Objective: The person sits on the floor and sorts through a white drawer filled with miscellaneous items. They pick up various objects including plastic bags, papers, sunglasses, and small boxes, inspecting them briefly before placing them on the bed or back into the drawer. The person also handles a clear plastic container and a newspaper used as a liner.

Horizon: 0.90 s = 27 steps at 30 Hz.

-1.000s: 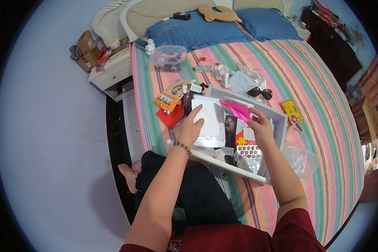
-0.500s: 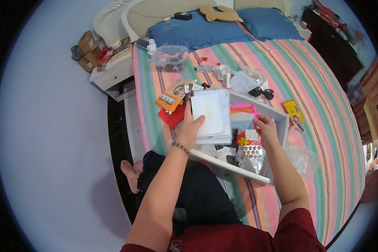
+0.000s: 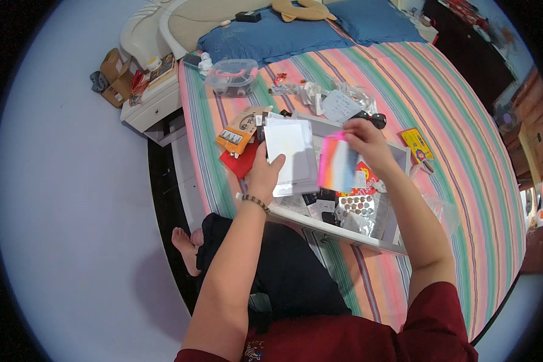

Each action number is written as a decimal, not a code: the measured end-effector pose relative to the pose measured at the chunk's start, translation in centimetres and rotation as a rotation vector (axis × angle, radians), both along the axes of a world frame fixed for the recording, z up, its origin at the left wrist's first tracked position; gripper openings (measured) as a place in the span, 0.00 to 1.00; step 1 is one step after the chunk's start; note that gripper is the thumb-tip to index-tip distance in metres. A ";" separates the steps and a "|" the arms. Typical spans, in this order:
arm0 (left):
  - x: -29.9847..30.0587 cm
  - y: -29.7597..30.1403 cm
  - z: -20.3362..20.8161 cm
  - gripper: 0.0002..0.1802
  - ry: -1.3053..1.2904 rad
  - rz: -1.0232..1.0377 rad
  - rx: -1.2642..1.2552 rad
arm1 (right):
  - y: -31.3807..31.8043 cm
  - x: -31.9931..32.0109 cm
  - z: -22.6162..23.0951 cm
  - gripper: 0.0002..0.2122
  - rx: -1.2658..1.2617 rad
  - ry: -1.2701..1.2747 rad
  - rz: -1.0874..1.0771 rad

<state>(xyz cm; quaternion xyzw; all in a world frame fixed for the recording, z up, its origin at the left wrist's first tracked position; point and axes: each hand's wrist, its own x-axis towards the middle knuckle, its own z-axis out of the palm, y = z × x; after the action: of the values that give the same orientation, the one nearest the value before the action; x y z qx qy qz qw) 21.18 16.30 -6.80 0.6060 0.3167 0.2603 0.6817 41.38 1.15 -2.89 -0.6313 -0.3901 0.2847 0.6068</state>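
Pink-and-blue card (image 3: pixel 338 164) is pinched in the right hand (image 3: pixel 363 142); the left hand (image 3: pixel 265 175) clasps white sheets (image 3: pixel 291 155) just beside it. Best lift both over the tray (image 3: pixel 398 208) without spilling.

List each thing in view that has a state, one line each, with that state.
left hand: holding a stack of white papers, thumb on top
white papers: lifted, tilted above the drawer
right hand: pinching the top of a colourful card pack
colourful card pack: held upright over the drawer
white drawer: pulled out, lying on the bed, full of small items
clear plastic box: lid closed
nightstand drawer: shut
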 end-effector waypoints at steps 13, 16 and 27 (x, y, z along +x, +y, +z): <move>0.0 0.1 0.8 0.20 -0.143 -0.065 -0.182 | 8.2 -5.0 0.8 0.07 -0.073 -0.525 0.037; -0.2 0.3 0.4 0.20 -0.148 0.040 -0.038 | 7.8 -4.6 1.5 0.07 0.018 -0.495 -0.132; -0.5 1.1 0.3 0.16 -0.302 0.330 -0.200 | -7.5 2.5 -9.1 0.22 -0.814 -0.699 0.303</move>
<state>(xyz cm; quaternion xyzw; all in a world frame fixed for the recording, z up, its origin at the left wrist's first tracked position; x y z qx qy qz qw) 20.68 17.41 -6.54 0.4296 0.3303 0.4232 0.7261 43.86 -6.35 -12.03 -0.8084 -0.5132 0.2701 0.1008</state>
